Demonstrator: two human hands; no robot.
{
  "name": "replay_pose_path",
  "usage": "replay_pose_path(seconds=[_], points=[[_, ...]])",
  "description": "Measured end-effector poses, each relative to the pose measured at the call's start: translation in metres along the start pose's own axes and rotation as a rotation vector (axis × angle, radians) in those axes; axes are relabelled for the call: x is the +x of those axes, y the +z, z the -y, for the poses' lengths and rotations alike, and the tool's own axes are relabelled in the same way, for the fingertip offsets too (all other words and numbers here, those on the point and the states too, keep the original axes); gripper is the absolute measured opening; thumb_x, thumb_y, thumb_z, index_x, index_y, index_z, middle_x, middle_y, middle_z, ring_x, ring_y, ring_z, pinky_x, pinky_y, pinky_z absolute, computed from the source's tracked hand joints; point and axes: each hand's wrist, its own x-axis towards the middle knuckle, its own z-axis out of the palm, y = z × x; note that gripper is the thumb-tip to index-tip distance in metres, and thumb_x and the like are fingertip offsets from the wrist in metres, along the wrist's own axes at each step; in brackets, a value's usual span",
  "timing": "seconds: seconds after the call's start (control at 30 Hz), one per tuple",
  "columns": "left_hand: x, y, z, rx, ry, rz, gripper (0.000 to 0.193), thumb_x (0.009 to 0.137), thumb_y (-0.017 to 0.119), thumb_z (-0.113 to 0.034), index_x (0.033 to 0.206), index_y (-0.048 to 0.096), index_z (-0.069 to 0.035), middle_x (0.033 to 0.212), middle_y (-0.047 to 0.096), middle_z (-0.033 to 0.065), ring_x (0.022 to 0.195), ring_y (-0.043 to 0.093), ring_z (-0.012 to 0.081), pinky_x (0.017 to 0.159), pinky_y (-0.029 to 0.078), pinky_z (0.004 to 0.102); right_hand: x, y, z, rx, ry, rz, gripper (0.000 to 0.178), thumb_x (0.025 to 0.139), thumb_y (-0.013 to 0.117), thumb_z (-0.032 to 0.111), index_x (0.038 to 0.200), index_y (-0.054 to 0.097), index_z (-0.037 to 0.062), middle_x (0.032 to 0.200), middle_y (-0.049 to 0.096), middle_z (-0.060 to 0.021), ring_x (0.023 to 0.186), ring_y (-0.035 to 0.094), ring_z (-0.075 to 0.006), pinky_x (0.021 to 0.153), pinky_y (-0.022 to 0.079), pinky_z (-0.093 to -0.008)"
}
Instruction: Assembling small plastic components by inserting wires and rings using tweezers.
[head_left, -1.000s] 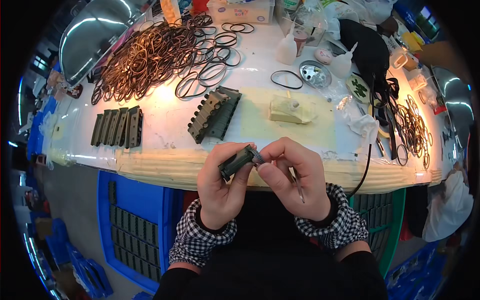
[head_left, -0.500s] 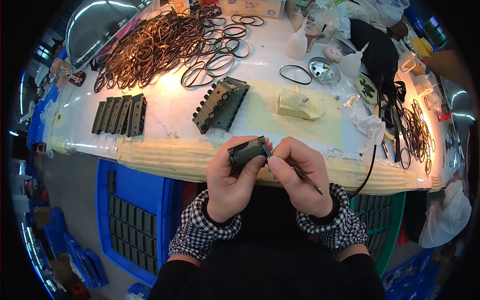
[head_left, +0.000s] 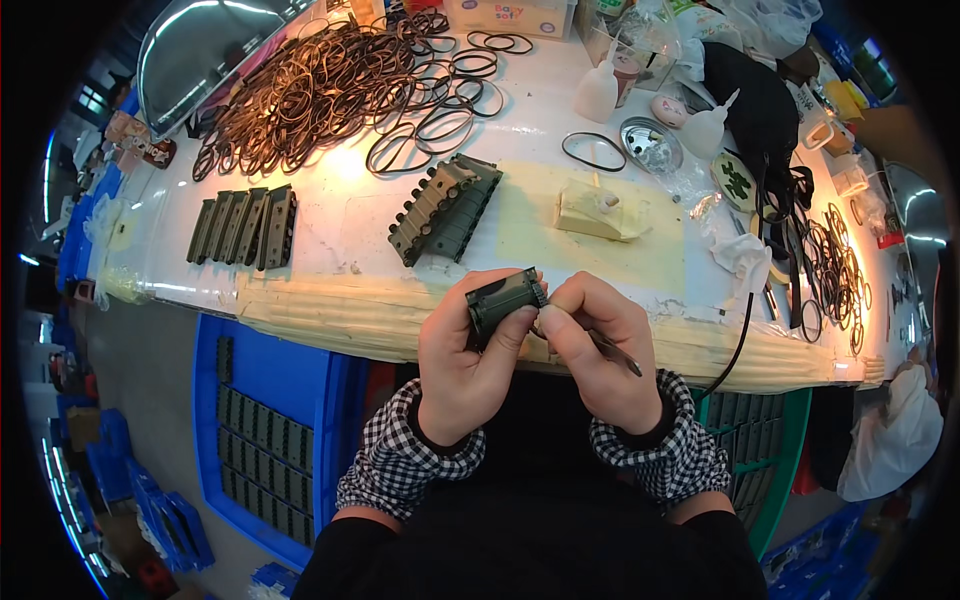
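I monitor: left hand closed around dark-green box-shaped part | right hand pinched at part's end, gripping slim metal tool

The small, curved, hard-shelled part is dark green, the gathered cloth cuffs black-and-white checked, the wide desk white, the rectangular tray blue, the looped bands dark brown.

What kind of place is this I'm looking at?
Probably a small assembly workshop: a heap of dark loops lies on the worktable, rows of similar dark pieces sit in a blue tray lower down, and the left hand holds a green part.
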Motion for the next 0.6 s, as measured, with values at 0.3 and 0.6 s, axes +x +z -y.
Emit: replay_pose_path(seconds=[0.3, 0.6], points=[[0.004, -0.004, -0.004, 0.336, 0.202, 0.05, 0.023, 0.091, 0.059, 0.002, 0.113, 0.056, 0.005, 0.104, 0.064, 0.0117, 0.096, 0.063, 0.0162, 0.085, 0.049, 0.027, 0.001, -0.005, 0.003, 0.036, 0.069, -0.011, 0.014, 0.093, 0.057, 0.01, 0.082, 0.055, 0.0022, 0.066, 0.049, 0.0064, 0.058, 0.038, 0.0014, 0.052, 0.03, -0.0176], [0.003, 0.002, -0.002, 0.305, 0.221, -0.065, 0.024, 0.084, 0.065, 0.004, 0.108, 0.061, 0.002, 0.093, 0.063, 0.0132, 0.082, 0.063, 0.0215, 0.073, 0.05, 0.029, 0.007, 0.001, 0.005, 0.101, 0.069, -0.022, 0.012, 0.096, 0.055, 0.01, 0.086, 0.054, 0.0034, 0.071, 0.051, 0.0056, 0.062, 0.042, 0.0012, 0.054, 0.033, -0.0165]])
